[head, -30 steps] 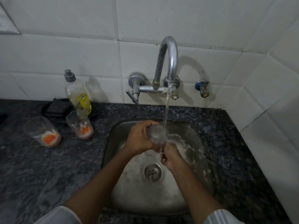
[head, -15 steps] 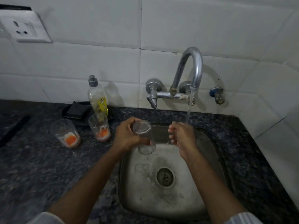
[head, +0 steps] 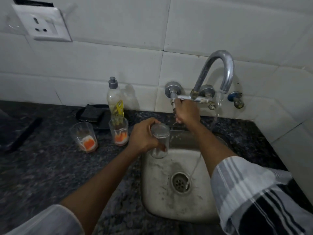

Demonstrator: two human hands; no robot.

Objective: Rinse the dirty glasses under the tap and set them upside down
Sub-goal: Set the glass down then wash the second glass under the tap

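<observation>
A clear rinsed glass (head: 159,141) is held base-up, slightly tilted, over the left edge of the steel sink (head: 152,184). Two dirty glasses (head: 84,136) (head: 118,131), upright with orange-and-white residue at the bottom, are set on the dark speckled tabletop (head: 42,167). Water is seen running from the chrome tap (head: 218,72).

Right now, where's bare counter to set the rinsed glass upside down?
Bare granite counter in front of the two dirty glasses, left of the sink. A narrower strip lies right of the sink. Crowded at the back: soap bottle, sponge tray. The left hand holds the glass.
</observation>
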